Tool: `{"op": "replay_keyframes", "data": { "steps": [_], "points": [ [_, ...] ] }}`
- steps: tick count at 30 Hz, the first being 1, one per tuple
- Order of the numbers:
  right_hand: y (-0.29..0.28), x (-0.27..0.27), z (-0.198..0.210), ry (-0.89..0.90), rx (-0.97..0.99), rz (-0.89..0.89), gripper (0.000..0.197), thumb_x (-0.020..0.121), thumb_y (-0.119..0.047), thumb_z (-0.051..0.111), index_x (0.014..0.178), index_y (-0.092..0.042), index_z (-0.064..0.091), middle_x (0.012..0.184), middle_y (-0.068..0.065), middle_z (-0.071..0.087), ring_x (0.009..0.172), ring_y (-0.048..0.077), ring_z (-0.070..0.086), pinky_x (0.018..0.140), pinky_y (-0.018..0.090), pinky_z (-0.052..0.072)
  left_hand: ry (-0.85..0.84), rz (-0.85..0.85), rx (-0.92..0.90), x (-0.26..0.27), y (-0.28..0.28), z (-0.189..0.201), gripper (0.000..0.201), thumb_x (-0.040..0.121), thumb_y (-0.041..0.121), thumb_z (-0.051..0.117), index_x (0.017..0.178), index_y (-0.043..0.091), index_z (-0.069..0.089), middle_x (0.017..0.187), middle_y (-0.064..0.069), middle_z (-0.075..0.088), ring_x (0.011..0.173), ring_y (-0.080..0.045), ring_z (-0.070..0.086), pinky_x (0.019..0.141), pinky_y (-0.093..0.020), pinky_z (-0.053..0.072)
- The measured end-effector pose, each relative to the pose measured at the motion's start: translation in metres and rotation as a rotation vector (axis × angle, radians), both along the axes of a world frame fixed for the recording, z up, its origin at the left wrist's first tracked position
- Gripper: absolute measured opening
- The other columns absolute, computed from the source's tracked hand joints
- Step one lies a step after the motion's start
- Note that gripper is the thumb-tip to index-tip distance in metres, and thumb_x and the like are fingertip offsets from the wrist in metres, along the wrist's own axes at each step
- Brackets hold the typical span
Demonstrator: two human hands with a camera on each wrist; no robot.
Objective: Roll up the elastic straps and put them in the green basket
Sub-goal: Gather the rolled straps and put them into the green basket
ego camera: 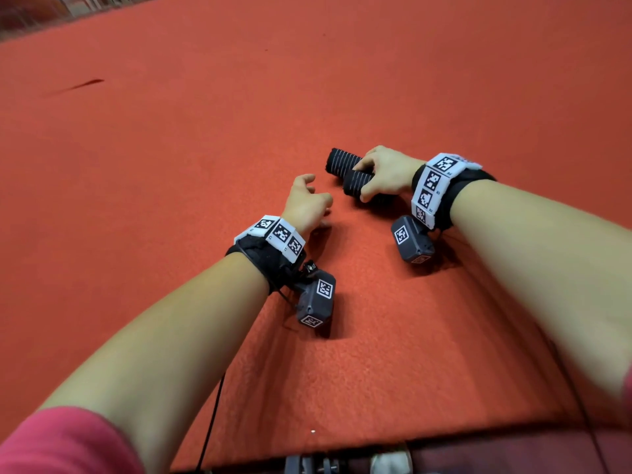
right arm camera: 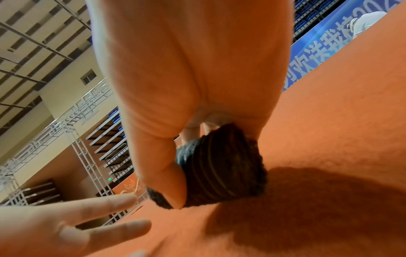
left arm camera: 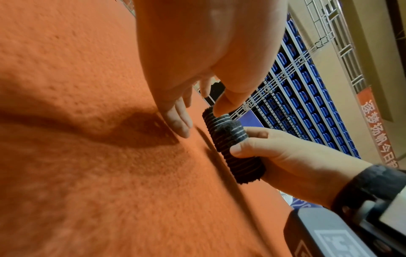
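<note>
- right hand (ego camera: 383, 172) curled over a rolled black strap (ego camera: 357, 183) with pale ribs, thumb on the near side, fingers over the top; the roll lies on the red carpet (ego camera: 205, 148)
- a second roll (ego camera: 342, 159) lies just behind the first, touching it; the fingertips of the same hand seem to rest on it too, though the head view does not settle this
- left hand (ego camera: 306, 203) apart from both rolls, fingers spread and relaxed, holding nothing; in the left wrist view its thumb (left arm camera: 226, 102) is close to the far end of the rolls
- the green basket is not in any view, so the rolls are not yet stowed
- risk: elastic webbing stores tension, so a slack grip during the lift would likely let the outer turn spring loose and the roll unwind
- risk: taking both rolls in one hand could let the far one slip free, since the grip closes mainly on the near roll
- risk: the carpet pile may catch a loose tail and drag it open
- writing: a red banner (left arm camera: 377, 132) carries chinese characters, and a blue banner (right arm camera: 329, 45) carries large white ones; neither reads fully
- square black-and-white coded markers on both wristbands (ego camera: 436, 181) and camera units; no brand legible
</note>
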State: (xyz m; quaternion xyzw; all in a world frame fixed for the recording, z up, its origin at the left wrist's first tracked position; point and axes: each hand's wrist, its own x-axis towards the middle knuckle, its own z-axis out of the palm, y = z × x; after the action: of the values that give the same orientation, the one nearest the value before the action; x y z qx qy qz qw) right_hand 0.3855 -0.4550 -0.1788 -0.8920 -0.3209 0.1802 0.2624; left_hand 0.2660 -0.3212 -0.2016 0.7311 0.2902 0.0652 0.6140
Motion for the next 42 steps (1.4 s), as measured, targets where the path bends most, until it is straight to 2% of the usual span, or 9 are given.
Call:
{"op": "replay_keyframes", "data": {
  "steps": [5,10,13,18,23,27,31,39,42],
  "points": [
    [-0.008,-0.047,0.018,0.005,0.036,0.074,0.034,0.07,-0.013,0.082,0.103,-0.014,0.073,0.114,0.013,0.066,0.085,0.018,0.057,0.068,0.024,0.048,-0.01,0.004,-0.085,-0.024,-0.001,0.017,0.074,0.088,0.004,0.056,0.152,0.022,0.023,0.141,-0.013,0.044,0.09,-0.023,0.061,0.074,-0.043,0.06],
    [-0.01,-0.113,0.045,0.036,0.067,0.16,0.034,0.072,-0.008,0.079,0.106,-0.009,0.072,0.119,0.02,0.063,0.09,0.026,0.062,0.082,0.039,0.053,-0.047,0.001,-0.135,-0.068,-0.005,0.049,0.075,0.089,0.009,0.055,0.154,0.026,0.02,0.122,-0.012,0.062,0.088,-0.031,0.072,0.078,-0.046,0.059],
    [-0.008,-0.152,0.062,0.01,0.072,0.214,0.032,0.069,-0.009,0.08,0.101,-0.013,0.073,0.116,0.019,0.064,0.1,0.034,0.063,0.079,0.039,0.054,-0.051,0.082,-0.06,-0.103,0.0,0.066,0.059,0.094,0.017,0.058,0.148,0.021,0.033,0.097,-0.007,0.064,0.066,-0.027,0.068,0.063,-0.036,0.059],
    [0.002,-0.214,0.096,0.015,0.086,0.274,0.04,0.071,-0.013,0.081,0.109,-0.018,0.069,0.108,0.005,0.067,0.083,0.018,0.066,0.065,0.023,0.053,-0.055,0.114,0.008,-0.172,0.016,0.098,0.036,0.097,0.025,0.059,0.127,0.01,0.047,0.09,-0.011,0.063,0.049,-0.019,0.061,0.044,-0.026,0.052],
    [0.02,-0.279,0.126,0.079,0.116,0.271,0.044,0.074,-0.01,0.08,0.114,-0.018,0.065,0.079,-0.002,0.065,0.067,0.012,0.062,0.057,0.022,0.049,-0.065,0.129,0.011,-0.246,0.043,0.134,0.034,0.094,0.021,0.065,0.118,0.008,0.044,0.09,-0.018,0.062,0.05,-0.024,0.06,0.048,-0.032,0.057],
    [0.041,-0.335,0.143,0.075,0.107,0.345,0.042,0.074,-0.011,0.081,0.113,-0.014,0.066,0.093,0.004,0.068,0.077,0.017,0.064,0.064,0.026,0.052,-0.024,0.113,0.043,-0.307,0.068,0.154,0.034,0.091,0.018,0.069,0.109,0.011,0.042,0.077,-0.015,0.057,0.046,-0.018,0.046,0.048,-0.028,0.046],
    [0.064,-0.388,0.152,0.062,0.067,0.411,0.044,0.074,-0.018,0.083,0.115,-0.014,0.065,0.111,0.009,0.068,0.093,0.024,0.067,0.075,0.034,0.056,0.038,0.1,0.093,-0.366,0.089,0.166,0.033,0.087,0.016,0.074,0.103,0.012,0.046,0.088,-0.017,0.059,0.054,-0.022,0.051,0.053,-0.032,0.049],
    [0.115,-0.476,0.148,0.008,-0.001,0.464,0.042,0.075,-0.022,0.083,0.11,-0.019,0.061,0.103,0.004,0.066,0.089,0.019,0.064,0.068,0.027,0.051,0.136,0.073,0.28,-0.47,0.13,0.169,0.026,0.085,0.011,0.072,0.096,0.009,0.049,0.085,-0.02,0.059,0.058,-0.028,0.059,0.057,-0.039,0.056],
    [0.133,-0.504,0.137,-0.055,-0.058,0.496,0.042,0.072,-0.023,0.084,0.107,-0.016,0.062,0.1,0.002,0.067,0.092,0.022,0.064,0.078,0.035,0.054,0.176,0.057,0.354,-0.502,0.142,0.164,0.02,0.084,0.006,0.07,0.093,0.005,0.053,0.081,-0.022,0.059,0.055,-0.029,0.061,0.053,-0.037,0.057]
  ]
}}
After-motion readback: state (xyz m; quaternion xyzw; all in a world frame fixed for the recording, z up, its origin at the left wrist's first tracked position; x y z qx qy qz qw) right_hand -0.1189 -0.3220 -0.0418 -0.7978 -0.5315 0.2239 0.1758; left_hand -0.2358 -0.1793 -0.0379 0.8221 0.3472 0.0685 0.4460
